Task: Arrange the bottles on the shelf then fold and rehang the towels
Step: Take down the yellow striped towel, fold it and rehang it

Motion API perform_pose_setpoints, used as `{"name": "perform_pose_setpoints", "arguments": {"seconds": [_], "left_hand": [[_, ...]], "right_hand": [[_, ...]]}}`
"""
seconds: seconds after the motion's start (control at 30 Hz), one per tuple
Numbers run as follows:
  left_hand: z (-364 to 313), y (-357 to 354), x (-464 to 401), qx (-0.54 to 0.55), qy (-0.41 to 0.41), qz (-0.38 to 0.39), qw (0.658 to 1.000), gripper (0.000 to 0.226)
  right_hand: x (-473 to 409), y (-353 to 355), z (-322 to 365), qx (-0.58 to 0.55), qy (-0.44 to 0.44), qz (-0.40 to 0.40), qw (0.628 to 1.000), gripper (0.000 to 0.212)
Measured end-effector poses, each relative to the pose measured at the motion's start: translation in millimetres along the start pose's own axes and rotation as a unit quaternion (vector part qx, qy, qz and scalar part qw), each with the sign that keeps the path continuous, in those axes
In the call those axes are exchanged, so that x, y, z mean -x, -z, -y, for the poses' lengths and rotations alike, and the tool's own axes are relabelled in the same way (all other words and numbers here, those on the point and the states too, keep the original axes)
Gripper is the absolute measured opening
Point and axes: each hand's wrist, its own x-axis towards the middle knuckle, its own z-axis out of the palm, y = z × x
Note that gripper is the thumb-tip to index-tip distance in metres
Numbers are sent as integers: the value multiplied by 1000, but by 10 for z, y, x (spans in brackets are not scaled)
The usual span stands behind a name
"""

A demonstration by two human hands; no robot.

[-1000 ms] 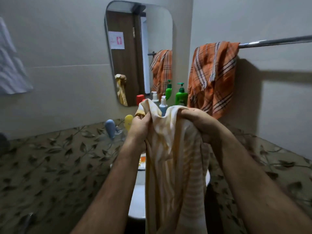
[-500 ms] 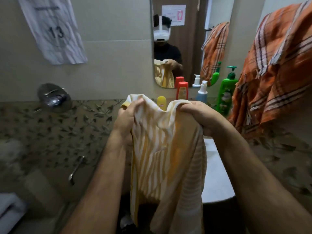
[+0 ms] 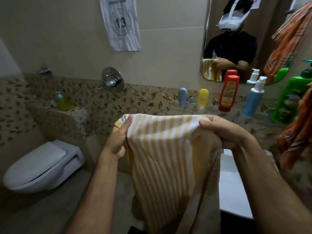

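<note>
Towel, yellow with white stripes, hangs between both hands in front of the person, its top edge stretched nearly level from one hand to the other and the rest dropping down past the forearms toward the bottom of the view. The left hand pinches the towel's left top corner, thumb on the near side of the cloth and fingers curled behind it. The right hand grips the right top corner in a fist, with bunched cloth gathered under the curled fingers. The hands are apart, with the striped edge taut between them.

Behind the towel's top edge runs a glass shelf on the leaf-patterned wall. On it stand, left to right, a blue tube, a yellow tube, a red bottle, a pale blue pump bottle and a green bottle. An orange plaid towel hangs at the right edge, just beside the green bottle. A mirror above the shelf reflects the person and the striped cloth. A white sink lies below the right forearm. To the left are a toilet with its lid down, a chrome tap, and a paper marked 13 on the wall.
</note>
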Motion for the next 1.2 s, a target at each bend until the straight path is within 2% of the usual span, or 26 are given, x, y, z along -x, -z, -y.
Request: {"name": "perform_pose_setpoints", "arguments": {"seconds": [0.07,0.17,0.23,0.33,0.4,0.53,0.63,0.7,0.77,0.8,0.87,0.93,1.03,1.13,1.2], "left_hand": [[-33,85,-9,4,7,-8,1000,55],[-49,246,-75,1,-11,-49,999,22],[-57,323,-96,-4,-20,-66,998,14],[-68,388,-134,-37,-36,-90,995,18],[-93,444,-185,-48,-40,-86,994,19],[-162,578,-251,-53,-45,-47,996,6],[-211,659,-303,-83,-82,-125,985,7],[-262,710,-333,-93,-118,-198,969,13],[-345,782,-345,-97,-151,-247,952,17],[-400,825,-354,-96,-167,-251,949,17],[-534,903,-366,-102,-197,-226,948,18],[-652,958,-399,-115,-210,-196,951,19],[-760,955,-427,-134,-214,-168,953,20],[-809,978,-431,-123,-207,-163,957,18],[-822,1014,-418,-127,-204,-162,957,17]], "right_hand": [[-69,-35,-14,6,-3,-5,1000,52],[-188,-79,26,69,2,-111,991,17],[-257,-79,61,176,10,-179,968,20],[-353,-214,149,290,39,-213,932,13],[-436,-315,168,324,61,-221,918,14],[-621,-417,145,347,87,-251,900,23],[-728,-466,147,377,98,-282,876,26],[-775,-496,141,393,75,-261,878,26],[-782,-541,125,358,1,-170,918,33],[-787,-563,96,321,-42,-121,938,49],[-795,-593,16,267,-133,-65,952,76],[-820,-650,-82,231,-186,-15,955,76],[-900,-720,-199,204,-156,61,965,59],[-962,-717,-206,133,-103,70,983,32],[-990,-685,-198,109,-75,62,989,40]]}}
